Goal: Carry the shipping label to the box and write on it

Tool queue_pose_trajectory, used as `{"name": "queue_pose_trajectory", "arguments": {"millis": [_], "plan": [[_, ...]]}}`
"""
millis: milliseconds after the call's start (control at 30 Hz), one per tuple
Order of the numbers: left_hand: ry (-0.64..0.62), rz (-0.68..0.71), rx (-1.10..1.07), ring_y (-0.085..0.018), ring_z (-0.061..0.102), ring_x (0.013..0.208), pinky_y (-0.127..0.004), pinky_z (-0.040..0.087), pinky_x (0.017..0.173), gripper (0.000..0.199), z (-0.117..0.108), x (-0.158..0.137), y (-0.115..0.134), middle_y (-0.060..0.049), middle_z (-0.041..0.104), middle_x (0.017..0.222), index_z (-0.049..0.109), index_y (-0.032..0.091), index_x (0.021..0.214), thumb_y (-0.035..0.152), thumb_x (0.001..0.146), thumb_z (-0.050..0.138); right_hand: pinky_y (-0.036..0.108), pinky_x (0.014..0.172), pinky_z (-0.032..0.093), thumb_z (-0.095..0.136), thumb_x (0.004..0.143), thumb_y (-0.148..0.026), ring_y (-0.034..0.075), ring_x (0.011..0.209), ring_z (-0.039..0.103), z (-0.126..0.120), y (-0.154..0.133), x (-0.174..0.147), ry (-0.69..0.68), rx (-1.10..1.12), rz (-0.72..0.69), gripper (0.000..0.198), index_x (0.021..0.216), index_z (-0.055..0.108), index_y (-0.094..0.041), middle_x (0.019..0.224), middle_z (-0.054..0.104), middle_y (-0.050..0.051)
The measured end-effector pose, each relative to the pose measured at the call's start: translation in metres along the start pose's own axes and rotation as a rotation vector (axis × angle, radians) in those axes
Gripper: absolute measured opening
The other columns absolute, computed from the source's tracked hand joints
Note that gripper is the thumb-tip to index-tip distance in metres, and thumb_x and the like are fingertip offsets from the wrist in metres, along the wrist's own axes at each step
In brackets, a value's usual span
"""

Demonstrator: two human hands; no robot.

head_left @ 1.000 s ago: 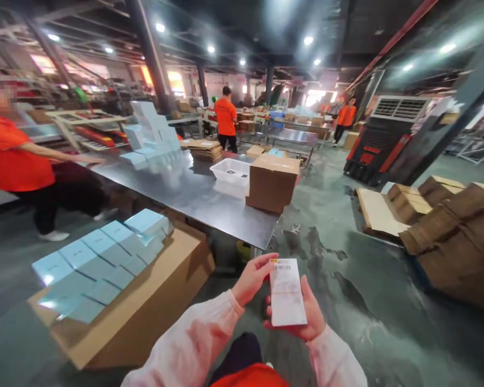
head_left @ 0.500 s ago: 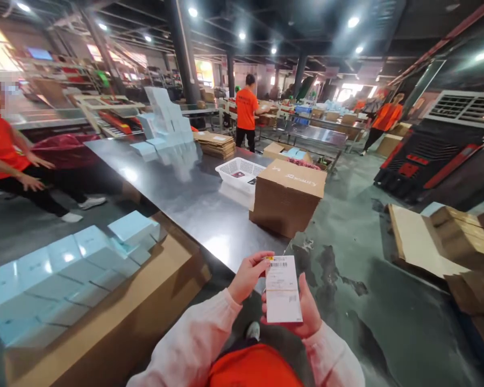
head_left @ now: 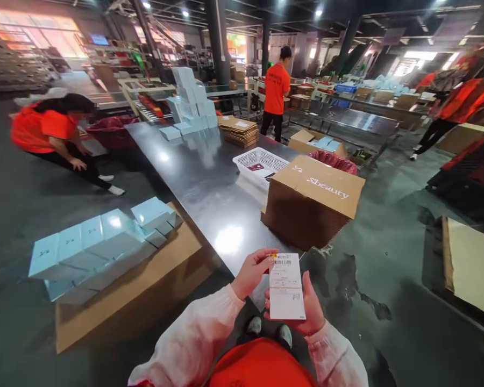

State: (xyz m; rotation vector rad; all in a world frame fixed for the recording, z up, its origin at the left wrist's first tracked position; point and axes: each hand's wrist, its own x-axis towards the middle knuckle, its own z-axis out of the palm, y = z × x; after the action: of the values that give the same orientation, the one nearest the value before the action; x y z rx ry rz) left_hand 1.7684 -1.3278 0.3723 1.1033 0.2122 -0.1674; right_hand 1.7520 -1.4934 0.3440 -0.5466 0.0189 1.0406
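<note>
The steel table (head_left: 210, 183) is smooth and glossy. On it sits a matt corrugated cardboard box (head_left: 312, 207); behind that, a white, probably plastic mesh basket (head_left: 260, 166). The label (head_left: 286, 287) is matt printed paper.

Dim hall, ceiling spot lamps, wide-angle view.
Bright glare patch on steel table (head_left: 210, 183); blown-out windows top left and far right. Strong edge stretching, columns leaning. Motion blur on bending person (head_left: 52, 134) and at right margin. Paper label (head_left: 286, 286) sharp, evenly lit.
</note>
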Motion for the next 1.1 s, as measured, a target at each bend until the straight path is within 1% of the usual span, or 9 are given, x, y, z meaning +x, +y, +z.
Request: {"name": "queue_pose_trajectory", "arguments": {"millis": [267,500,633,700,767,833,900,967,1100], "plan": [[0.063,0.052,0.017,-0.013,0.057,0.070,-0.027,0.046,0.069,0.048,0.025,0.008,-0.002,-0.003,0.067,0.079,0.066,0.013,0.098,0.041,0.061,0.077,0.049,0.087,0.043,0.033,0.071,-0.086,0.030,0.090,0.066,-0.006,-0.032,-0.012,-0.023,-0.052,0.053,0.089,0.115,0.061,-0.014,0.103,0.069,0.015],[0.052,0.075,0.029,-0.014,0.058,0.072,-0.028,0.047,0.070,0.053,0.052,0.011,-0.007,-0.004,0.068,0.080,0.066,0.012,0.099,0.045,0.059,0.078,0.047,0.084,0.046,0.028,0.073,-0.086,0.028,0.087,0.066,-0.017,-0.048,-0.028,-0.077,-0.038,0.037,0.091,0.116,0.061,-0.012,0.103,0.068,0.015],[0.053,0.098,0.081,-0.015,0.060,0.074,-0.028,0.048,0.070,0.052,0.062,0.014,-0.015,-0.006,0.068,0.084,0.063,0.012,0.106,0.044,0.066,0.073,0.045,0.083,0.046,0.023,0.074,-0.086,0.027,0.086,0.066,-0.024,-0.055,-0.036,-0.096,-0.035,0.038,0.094,0.118,0.058,-0.011,0.101,0.068,0.016],[0.088,0.182,0.167,-0.018,0.061,0.085,-0.031,0.050,0.076,0.050,0.065,0.016,-0.021,-0.010,0.067,0.099,0.061,0.014,0.113,0.041,0.072,0.068,0.044,0.082,0.046,0.023,0.073,-0.087,0.027,0.086,0.066,-0.027,-0.059,-0.038,-0.107,-0.034,0.037,0.094,0.119,0.058,-0.012,0.101,0.068,0.016],[0.156,0.350,0.334,-0.021,0.058,0.104,-0.035,0.049,0.086,0.045,0.067,0.017,-0.026,-0.012,0.059,0.120,0.060,0.018,0.118,0.036,0.077,0.064,0.043,0.082,0.046,0.023,0.073,-0.087,0.027,0.087,0.066,-0.031,-0.063,-0.041,-0.116,-0.031,0.034,0.094,0.118,0.058,-0.012,0.101,0.067,0.015],[0.219,0.526,0.538,-0.023,0.050,0.117,-0.040,0.045,0.095,0.034,0.068,0.015,-0.031,-0.010,0.051,0.130,0.065,0.023,0.113,0.032,0.080,0.061,0.044,0.082,0.046,0.023,0.074,-0.086,0.027,0.088,0.065,-0.036,-0.067,-0.043,-0.125,-0.025,0.025,0.092,0.118,0.058,-0.013,0.103,0.067,0.015],[0.251,0.647,0.699,-0.025,0.046,0.121,-0.044,0.042,0.098,0.021,0.070,0.012,-0.035,-0.009,0.051,0.129,0.072,0.025,0.098,0.029,0.081,0.061,0.045,0.083,0.046,0.024,0.074,-0.085,0.028,0.089,0.065,-0.041,-0.071,-0.045,-0.139,-0.019,0.012,0.091,0.119,0.058,-0.014,0.104,0.067,0.015],[0.251,0.712,0.807,-0.027,0.045,0.120,-0.046,0.043,0.097,0.013,0.072,0.009,-0.038,-0.008,0.052,0.125,0.075,0.026,0.085,0.028,0.080,0.063,0.046,0.082,0.046,0.025,0.076,-0.084,0.029,0.090,0.065,-0.045,-0.074,-0.046,-0.152,-0.009,-0.008,0.089,0.120,0.058,-0.014,0.105,0.067,0.014],[0.215,0.774,0.928,-0.027,0.043,0.119,-0.047,0.043,0.097,0.008,0.080,0.005,-0.042,-0.007,0.053,0.124,0.075,0.027,0.077,0.024,0.077,0.068,0.048,0.080,0.047,0.030,0.077,-0.082,0.029,0.087,0.066,-0.048,-0.080,-0.048,-0.148,0.004,-0.037,0.084,0.124,0.055,-0.018,0.105,0.068,0.012]]}}
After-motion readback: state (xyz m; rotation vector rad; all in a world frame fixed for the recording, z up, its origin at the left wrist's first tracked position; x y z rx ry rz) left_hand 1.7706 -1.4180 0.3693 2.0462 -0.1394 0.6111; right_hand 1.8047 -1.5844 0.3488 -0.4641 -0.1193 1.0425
